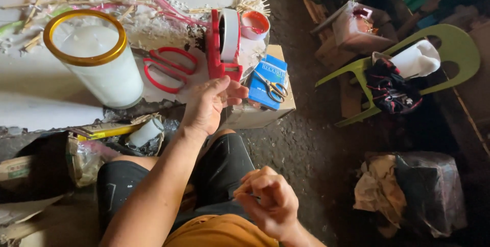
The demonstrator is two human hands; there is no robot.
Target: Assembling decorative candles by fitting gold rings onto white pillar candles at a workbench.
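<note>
Your right hand sits low at 6 o'clock over your lap, fingers pinched together on something thin; can't tell what, it's too small. Your left hand reaches up toward 12 o'clock, fingers loosely apart, tips just touching the base of the red tape dispenser at the desk edge. Not clamped on it.

Dispenser stands upright with a white tape roll in it. Looks like hard plastic, stiff, fairly light, likely top-heavy with the roll. Best hold is probably the red base, away from the cutter end.

At 3 o'clock of the hand: blue box with small scissors on top, resting on a carton. At 9 o'clock: red scissors, then a big white candle jar with gold rim, which looks heavy and breakable. Behind the dispenser, a small orange lid. Far at 2 o'clock, a green chair with cloth on it.
</note>
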